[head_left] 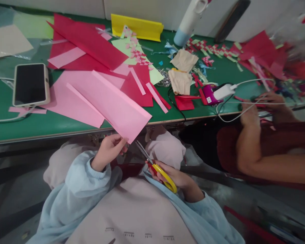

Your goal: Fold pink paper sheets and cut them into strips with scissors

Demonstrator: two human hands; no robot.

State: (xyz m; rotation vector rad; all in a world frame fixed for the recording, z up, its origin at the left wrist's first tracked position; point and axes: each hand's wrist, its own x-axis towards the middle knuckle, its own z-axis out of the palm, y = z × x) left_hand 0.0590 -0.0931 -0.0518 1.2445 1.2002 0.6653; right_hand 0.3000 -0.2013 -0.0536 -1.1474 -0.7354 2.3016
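Between the thumb and fingers of my left hand (112, 149) is the near corner of a folded pink paper sheet (124, 106), which slants up over the table edge. My right hand (171, 174) grips a pair of scissors (165, 176) with yellow and red handles. Their metal blades point up and left, a short way from the paper's corner and apart from it. More pink paper (83, 112) lies beneath the held sheet. Narrow pink strips (157, 97) rest to its right, next to red paper (139, 86).
On the green table (2, 130) are a phone (30, 84) with a cable, a white and blue bottle (188, 23), a yellow folded sheet (137, 28), woven paper strips (216, 49) and a purple plug adapter (210, 94). A co-worker's arms (254, 135) are at the right.
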